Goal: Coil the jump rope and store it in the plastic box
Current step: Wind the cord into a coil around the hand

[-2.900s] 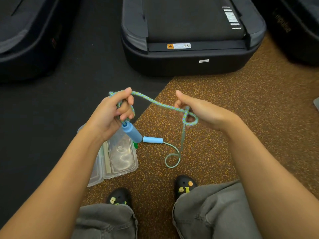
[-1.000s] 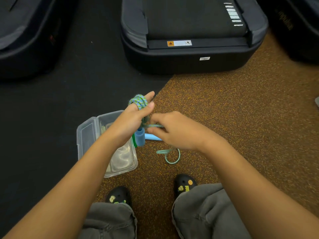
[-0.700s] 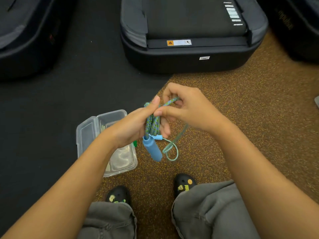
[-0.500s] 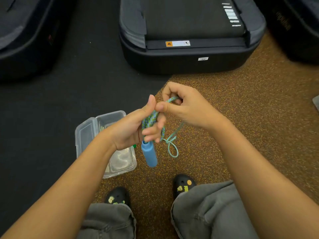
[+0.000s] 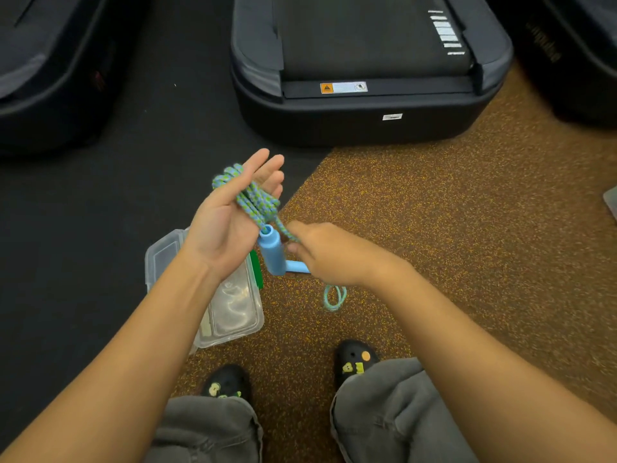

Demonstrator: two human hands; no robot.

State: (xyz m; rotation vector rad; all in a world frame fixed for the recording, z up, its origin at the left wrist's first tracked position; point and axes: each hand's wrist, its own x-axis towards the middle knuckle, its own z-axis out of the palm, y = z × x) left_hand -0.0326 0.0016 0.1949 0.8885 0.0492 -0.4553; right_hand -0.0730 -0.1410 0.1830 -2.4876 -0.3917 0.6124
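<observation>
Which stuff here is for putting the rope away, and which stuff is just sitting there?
For the job:
- jump rope, wound around the left hand
- blue handle hanging from that hand
- second handle on the floor
- right hand, pulling the rope
- plastic box, open on the floor

Just there:
- treadmill
- black shoes

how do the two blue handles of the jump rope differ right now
The handle at the left hand is off the floor, hanging below the palm with its open end up; the other handle lies flat on the speckled floor.
The hanging handle shows nearly whole; the floor handle is mostly hidden behind it and the right hand.
Rope from the hanging handle is wound around the left hand.
Both are light blue.
</observation>
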